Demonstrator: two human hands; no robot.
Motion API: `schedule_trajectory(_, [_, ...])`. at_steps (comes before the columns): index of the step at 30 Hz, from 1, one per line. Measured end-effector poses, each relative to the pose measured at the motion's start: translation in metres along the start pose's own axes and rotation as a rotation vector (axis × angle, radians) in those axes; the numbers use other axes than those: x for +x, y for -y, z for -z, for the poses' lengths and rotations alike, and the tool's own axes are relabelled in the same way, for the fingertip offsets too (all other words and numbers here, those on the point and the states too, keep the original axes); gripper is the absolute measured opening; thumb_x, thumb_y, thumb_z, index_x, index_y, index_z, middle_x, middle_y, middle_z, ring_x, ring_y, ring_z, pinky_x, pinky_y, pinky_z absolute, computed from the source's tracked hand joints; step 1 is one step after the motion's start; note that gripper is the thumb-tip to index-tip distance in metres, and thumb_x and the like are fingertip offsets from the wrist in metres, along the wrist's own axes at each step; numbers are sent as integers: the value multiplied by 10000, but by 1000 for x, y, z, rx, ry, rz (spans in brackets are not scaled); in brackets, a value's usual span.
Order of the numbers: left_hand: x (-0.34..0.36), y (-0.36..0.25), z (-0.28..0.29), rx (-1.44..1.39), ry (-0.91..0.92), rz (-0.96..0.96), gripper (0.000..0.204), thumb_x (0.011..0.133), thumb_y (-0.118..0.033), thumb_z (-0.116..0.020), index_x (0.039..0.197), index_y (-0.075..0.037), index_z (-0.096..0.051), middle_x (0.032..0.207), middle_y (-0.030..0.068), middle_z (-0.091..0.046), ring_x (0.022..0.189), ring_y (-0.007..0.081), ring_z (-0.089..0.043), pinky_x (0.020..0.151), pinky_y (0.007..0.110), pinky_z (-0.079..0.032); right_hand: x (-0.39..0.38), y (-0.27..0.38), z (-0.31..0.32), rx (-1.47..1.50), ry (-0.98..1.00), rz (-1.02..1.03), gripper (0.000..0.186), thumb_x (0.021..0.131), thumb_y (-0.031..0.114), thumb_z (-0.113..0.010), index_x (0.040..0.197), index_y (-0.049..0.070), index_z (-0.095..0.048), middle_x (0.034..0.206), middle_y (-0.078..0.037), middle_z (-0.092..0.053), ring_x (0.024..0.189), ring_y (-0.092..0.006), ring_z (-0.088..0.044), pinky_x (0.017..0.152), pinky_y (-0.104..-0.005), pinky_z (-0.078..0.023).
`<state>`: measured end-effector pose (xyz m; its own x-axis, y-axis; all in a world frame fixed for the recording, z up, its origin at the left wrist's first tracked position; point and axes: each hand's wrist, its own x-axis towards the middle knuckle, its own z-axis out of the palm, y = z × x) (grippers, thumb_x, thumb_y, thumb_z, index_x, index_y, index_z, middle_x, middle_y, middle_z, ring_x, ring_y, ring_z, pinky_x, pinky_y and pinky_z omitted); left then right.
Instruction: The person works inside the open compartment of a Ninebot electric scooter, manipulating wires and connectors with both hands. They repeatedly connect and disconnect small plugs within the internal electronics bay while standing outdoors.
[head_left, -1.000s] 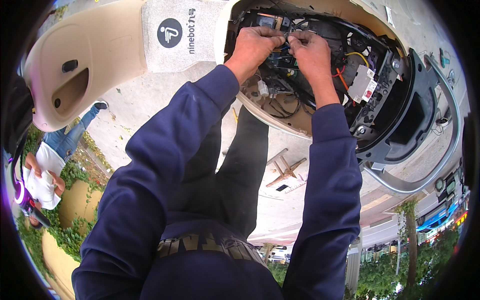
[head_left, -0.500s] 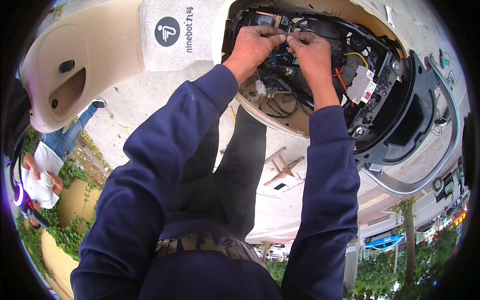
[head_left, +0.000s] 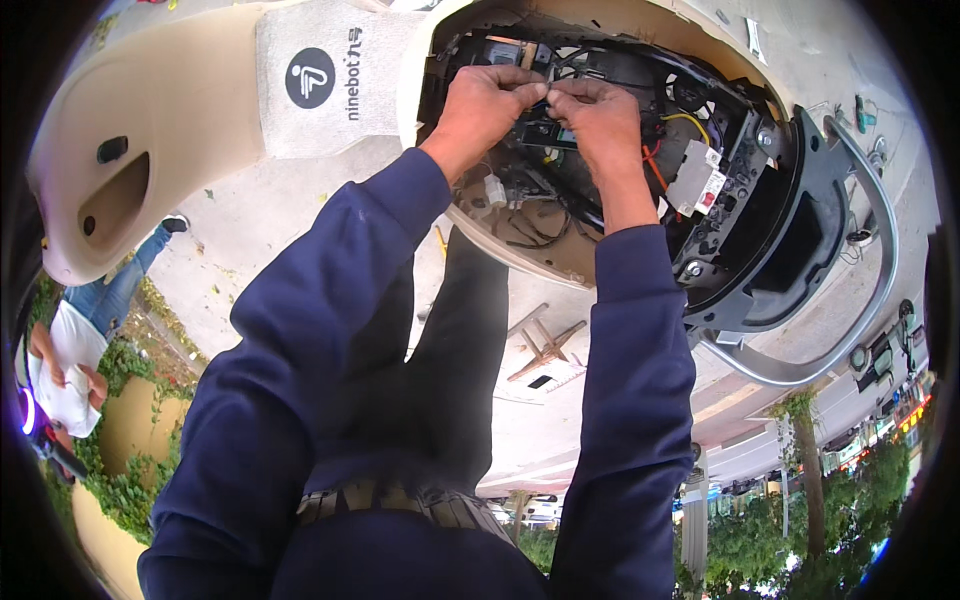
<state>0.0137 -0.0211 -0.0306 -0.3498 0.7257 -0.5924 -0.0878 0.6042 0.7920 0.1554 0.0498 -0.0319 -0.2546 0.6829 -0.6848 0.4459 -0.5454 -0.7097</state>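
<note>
My left hand (head_left: 482, 112) and my right hand (head_left: 600, 132) meet fingertip to fingertip inside the open body of a beige scooter (head_left: 415, 70). Both are pinched on something small, hidden between the fingers. Around them are a tangle of black cables (head_left: 540, 222), a yellow wire (head_left: 690, 122), an orange wire (head_left: 655, 170) and a small electronic module (head_left: 505, 55). A pale boxy component (head_left: 690, 180) with a red part sits right of my right hand, on a black metal frame.
A beige panel (head_left: 90, 190) and grey mat (head_left: 305, 125) extend left. A silver rail (head_left: 880, 250) curves at the right. A wooden stool (head_left: 540, 345) stands on the pavement (head_left: 230, 250). A person in a white shirt (head_left: 70, 350) is at far left, beside greenery. Trees (head_left: 810, 470) are lower right.
The view has shifted, so the scooter and both arms appear further left and a little lower. My hands stay pinched together at the same spot among the wiring.
</note>
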Motion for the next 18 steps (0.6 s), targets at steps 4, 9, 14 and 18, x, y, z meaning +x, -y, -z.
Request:
schedule_trajectory(4, [1, -5, 2, 43, 47, 32, 235, 857, -140, -722, 1031, 18, -734, 926, 87, -734, 828, 121, -651, 779, 263, -510, -1, 3, 3, 19, 13, 28, 177, 779, 60, -736, 931, -28, -721, 782, -94, -726, 683, -131, -676, 664, -263, -524])
schedule_trajectory(9, [1, -10, 1, 106, 78, 74, 232, 870, -122, -708, 1041, 33, -726, 941, 78, -725, 847, 111, -633, 786, 258, -498, 4, -6, 4, 19, 32, 63, 212, 757, 50, -731, 951, -32, -706, 820, -105, -734, 722, -147, -695, 699, -269, -536])
schedule_trajectory(14, [6, -10, -1, 130, 74, 86, 222, 867, -103, -699, 1031, 46, -721, 917, 81, -719, 825, 108, -615, 775, 270, -494, -2, 0, 3, -44, -19, 177, 220, 768, 52, -722, 968, -37, -696, 838, -115, -737, 751, -171, -707, 725, -284, -542])
schedule_trajectory(18, [7, -5, 2, 99, 68, 84, 198, 865, -93, -699, 1005, 45, -723, 890, 71, -711, 808, 110, -604, 765, 271, -491, -17, 21, 1, -231, 11, 198, 212, 796, 50, -703, 1000, -8, -689, 866, -132, -733, 789, -186, -713, 733, -293, -539])
